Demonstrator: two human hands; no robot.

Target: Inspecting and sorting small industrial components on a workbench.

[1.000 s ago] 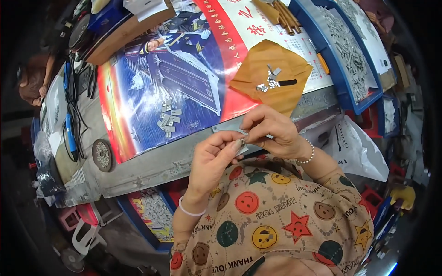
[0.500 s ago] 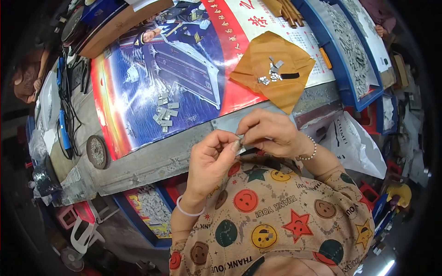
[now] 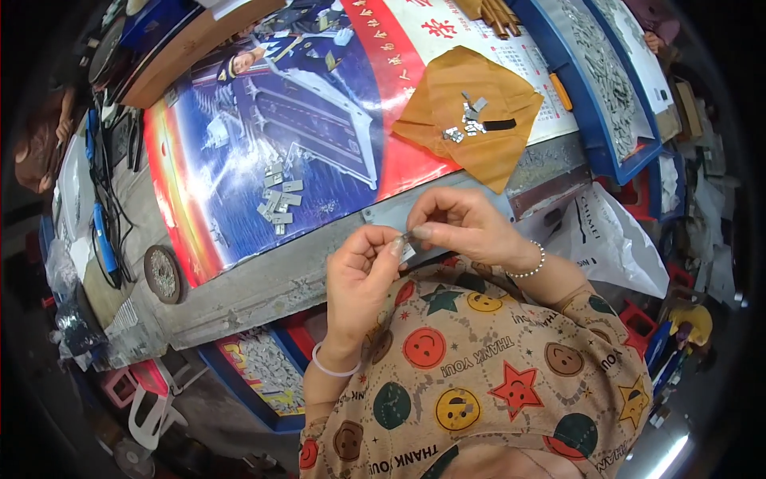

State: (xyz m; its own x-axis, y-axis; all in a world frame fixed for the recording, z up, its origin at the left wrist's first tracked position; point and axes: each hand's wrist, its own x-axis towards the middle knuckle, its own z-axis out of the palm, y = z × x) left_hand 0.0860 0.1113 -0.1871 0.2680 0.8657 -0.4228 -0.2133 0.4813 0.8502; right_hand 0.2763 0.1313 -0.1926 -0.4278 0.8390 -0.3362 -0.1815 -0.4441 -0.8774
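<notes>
My left hand (image 3: 361,275) and my right hand (image 3: 463,227) meet in front of my chest, at the near edge of the workbench. Together their fingertips pinch one small flat metal piece (image 3: 407,244). A pile of similar small metal pieces (image 3: 278,199) lies on the colourful poster (image 3: 239,160) covering the bench, up and left of my hands. More small metal pieces and a short black bar (image 3: 500,124) rest on an orange-brown cloth (image 3: 471,112) beyond my right hand.
A blue tray (image 3: 606,88) of small grey parts stands at the right. A round wire brush disc (image 3: 163,274) lies near the bench's left front edge. Cables and a blue tool (image 3: 104,247) lie far left. A white plastic bag (image 3: 606,239) hangs at right.
Both hands have stayed joined on the small metal piece and shifted slightly lower in view as my head moved. The fingers have adjusted their pinch a little.
</notes>
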